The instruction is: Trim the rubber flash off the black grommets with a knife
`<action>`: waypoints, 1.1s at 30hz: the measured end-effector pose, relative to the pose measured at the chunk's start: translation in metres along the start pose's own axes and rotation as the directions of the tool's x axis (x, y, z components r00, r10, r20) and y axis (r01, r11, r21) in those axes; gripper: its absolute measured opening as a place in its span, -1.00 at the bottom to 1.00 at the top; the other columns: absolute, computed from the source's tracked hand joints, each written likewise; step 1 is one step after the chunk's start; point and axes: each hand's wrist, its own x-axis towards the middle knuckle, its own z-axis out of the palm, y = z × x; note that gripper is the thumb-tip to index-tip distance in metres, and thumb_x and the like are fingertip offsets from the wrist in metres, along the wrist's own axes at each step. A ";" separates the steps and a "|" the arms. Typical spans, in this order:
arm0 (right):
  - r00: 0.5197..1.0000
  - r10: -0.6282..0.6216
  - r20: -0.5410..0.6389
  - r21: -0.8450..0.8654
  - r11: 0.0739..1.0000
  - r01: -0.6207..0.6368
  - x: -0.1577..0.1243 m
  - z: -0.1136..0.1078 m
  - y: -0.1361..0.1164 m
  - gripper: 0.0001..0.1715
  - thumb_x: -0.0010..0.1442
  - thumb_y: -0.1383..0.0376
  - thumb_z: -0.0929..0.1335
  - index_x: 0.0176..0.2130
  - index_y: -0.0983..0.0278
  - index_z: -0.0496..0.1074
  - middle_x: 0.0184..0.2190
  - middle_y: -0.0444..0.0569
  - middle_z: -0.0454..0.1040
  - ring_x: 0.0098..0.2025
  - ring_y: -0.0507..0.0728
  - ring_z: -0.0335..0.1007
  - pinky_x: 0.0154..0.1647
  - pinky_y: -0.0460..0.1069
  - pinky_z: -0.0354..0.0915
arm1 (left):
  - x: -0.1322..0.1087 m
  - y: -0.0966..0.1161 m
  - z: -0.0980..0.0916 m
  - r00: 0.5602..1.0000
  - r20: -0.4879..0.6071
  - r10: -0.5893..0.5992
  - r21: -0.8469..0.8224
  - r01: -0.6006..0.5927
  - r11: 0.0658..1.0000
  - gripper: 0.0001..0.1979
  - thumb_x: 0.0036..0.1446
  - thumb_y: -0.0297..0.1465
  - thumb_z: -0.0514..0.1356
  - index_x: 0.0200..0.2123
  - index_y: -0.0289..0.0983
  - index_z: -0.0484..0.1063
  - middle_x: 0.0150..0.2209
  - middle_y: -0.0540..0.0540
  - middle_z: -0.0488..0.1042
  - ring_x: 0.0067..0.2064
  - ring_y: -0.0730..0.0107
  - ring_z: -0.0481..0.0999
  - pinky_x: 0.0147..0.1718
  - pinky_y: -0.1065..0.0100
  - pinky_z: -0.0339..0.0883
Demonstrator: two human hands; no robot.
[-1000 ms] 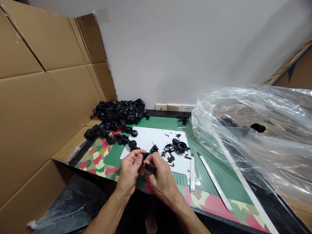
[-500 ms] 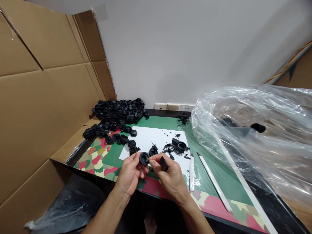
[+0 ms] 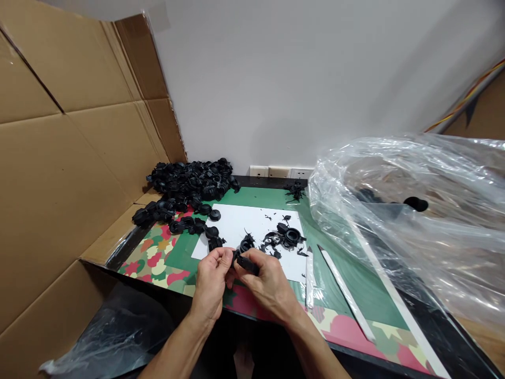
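Observation:
Close together over the table's front edge, both hands are closed around small work. My left hand (image 3: 210, 281) pinches a round black rubber part (image 3: 235, 256), now mostly covered by the fingers. My right hand (image 3: 269, 280) meets it from the right, its fingertips at the part's edge. Inside that hand is a short, dark elongated piece (image 3: 249, 266) whose kind I cannot make out. Just beyond the fingers, another black ring-shaped part (image 3: 246, 242) lies on a white sheet (image 3: 232, 218). More rings and torn black scraps (image 3: 284, 237) lie on the sheet's right side.
A heap of black rubber parts (image 3: 191, 179) fills the back left, beside a tall cardboard wall (image 3: 98, 79). Clear plastic bagging (image 3: 374, 173) covers the right side. Two white strips (image 3: 347, 295) (image 3: 310, 279) lie right of the sheet. Small scraps (image 3: 294, 191) sit at the back.
The rubber part has turned from showing its round opening to being mostly hidden between the fingers. My right hand has moved left against it, and the dark piece now points more sideways.

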 end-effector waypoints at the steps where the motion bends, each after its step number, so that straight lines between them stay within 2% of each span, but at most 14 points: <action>1: 1.000 0.002 -0.010 -0.040 0.999 -0.002 0.000 0.001 -0.001 -0.85 -0.01 0.38 0.26 -0.57 0.24 0.33 -0.60 -0.14 0.41 -0.54 0.03 0.29 -0.49 -0.10 0.18 | 0.000 -0.001 0.000 1.000 -0.014 0.012 0.015 -0.012 1.000 -0.51 -0.27 -0.06 0.40 -0.44 -0.38 0.48 -0.66 0.10 0.29 -0.68 0.69 0.13 -0.72 0.57 -0.01; 4: 0.997 -0.006 -0.072 -0.162 0.987 -0.006 0.001 0.004 0.000 -0.91 -0.06 0.38 0.26 -0.54 0.24 0.32 -0.59 -0.13 0.40 -0.55 0.05 0.26 -0.50 -0.08 0.15 | 0.001 -0.001 0.000 0.999 -0.045 0.025 0.036 -0.024 0.999 -0.51 -0.26 -0.06 0.40 -0.42 -0.37 0.48 -0.65 0.10 0.31 -0.67 0.69 0.14 -0.72 0.57 -0.01; 6: 0.988 -0.019 -0.155 -0.201 0.980 -0.012 0.002 0.002 0.003 -0.93 -0.05 0.34 0.25 -0.52 0.24 0.32 -0.58 -0.11 0.39 -0.54 0.06 0.25 -0.50 -0.07 0.14 | 0.001 0.001 -0.001 0.999 -0.039 0.015 0.022 -0.014 1.000 -0.50 -0.25 -0.05 0.39 -0.39 -0.37 0.48 -0.63 0.07 0.35 -0.67 0.66 0.19 -0.72 0.56 0.00; 9: 0.947 0.012 -0.320 -0.169 0.983 -0.070 0.005 -0.011 0.008 -0.89 -0.04 0.27 0.24 -0.54 0.23 0.30 -0.63 -0.14 0.32 -0.56 0.06 0.19 -0.52 -0.06 0.12 | 0.002 0.005 -0.004 0.999 0.029 -0.031 -0.054 0.033 0.998 -0.52 -0.21 -0.04 0.37 -0.44 -0.38 0.46 -0.65 0.01 0.38 -0.66 0.60 0.27 -0.73 0.55 0.00; 12: 0.918 0.119 -0.379 -0.066 0.986 -0.155 0.006 -0.025 0.010 -0.77 -0.03 0.14 0.25 -0.59 0.22 0.26 -0.69 -0.20 0.18 -0.60 0.03 0.09 -0.57 -0.07 0.07 | 0.003 0.007 -0.005 0.989 0.107 -0.101 -0.136 0.115 0.984 -0.53 -0.22 -0.06 0.38 -0.50 -0.39 0.45 -0.66 -0.05 0.42 -0.68 0.58 0.28 -0.75 0.55 0.00; 16: 0.923 0.201 -0.327 0.051 0.979 -0.195 0.003 -0.032 0.007 -0.68 -0.03 0.07 0.25 -0.61 0.23 0.24 -0.69 -0.22 0.11 -0.60 0.01 0.04 -0.58 -0.08 0.05 | 0.004 0.008 -0.003 0.978 0.150 -0.143 -0.196 0.172 0.965 -0.54 -0.23 -0.11 0.41 -0.46 -0.42 0.48 -0.57 -0.11 0.49 -0.69 0.59 0.29 -0.77 0.55 0.01; 20: 0.950 0.180 -0.256 0.098 0.982 -0.159 -0.003 -0.029 0.005 -0.66 0.01 0.08 0.26 -0.63 0.25 0.27 -0.67 -0.18 0.18 -0.58 0.03 0.09 -0.56 -0.07 0.10 | 0.004 0.010 0.000 0.976 0.157 -0.149 -0.217 0.181 0.959 -0.55 -0.20 -0.13 0.41 -0.43 -0.43 0.49 -0.55 -0.12 0.50 -0.68 0.57 0.32 -0.77 0.55 0.03; 24: 0.967 0.091 -0.238 0.127 0.990 -0.062 -0.007 -0.024 0.006 -0.78 0.05 0.20 0.28 -0.41 0.29 0.45 -0.56 -0.12 0.36 -0.53 0.05 0.22 -0.51 -0.06 0.19 | 0.004 0.009 -0.002 0.976 0.164 -0.144 -0.210 0.177 0.962 -0.55 -0.19 -0.13 0.40 -0.41 -0.43 0.51 -0.51 -0.14 0.51 -0.66 0.56 0.34 -0.77 0.55 0.03; 26: 0.979 0.034 -0.203 0.124 0.992 -0.009 -0.008 -0.021 0.004 -0.78 0.09 0.26 0.28 -0.31 0.28 0.48 -0.48 -0.09 0.43 -0.47 0.07 0.31 -0.45 -0.05 0.25 | 0.004 0.008 -0.002 0.976 0.162 -0.146 -0.199 0.178 0.964 -0.54 -0.20 -0.12 0.40 -0.39 -0.43 0.52 -0.52 -0.13 0.50 -0.65 0.55 0.34 -0.77 0.55 0.03; 30: 0.999 -0.021 -0.040 0.150 0.988 0.026 -0.006 -0.014 0.000 -0.77 0.16 0.24 0.28 -0.37 0.28 0.49 -0.46 -0.06 0.48 -0.41 0.09 0.40 -0.36 -0.04 0.31 | 0.004 0.005 -0.001 0.983 0.128 -0.132 -0.174 0.154 0.973 -0.53 -0.24 -0.11 0.42 -0.39 -0.41 0.53 -0.63 -0.01 0.39 -0.67 0.58 0.28 -0.75 0.55 0.02; 33: 1.000 -0.010 -0.021 0.068 0.998 0.011 -0.002 -0.007 -0.003 -0.72 0.16 0.23 0.27 -0.50 0.27 0.43 -0.54 -0.09 0.44 -0.50 0.06 0.36 -0.43 -0.06 0.27 | 0.002 0.005 0.000 0.990 0.106 -0.089 -0.139 0.103 0.985 -0.52 -0.24 -0.10 0.41 -0.39 -0.40 0.54 -0.64 0.03 0.36 -0.67 0.63 0.21 -0.73 0.54 0.00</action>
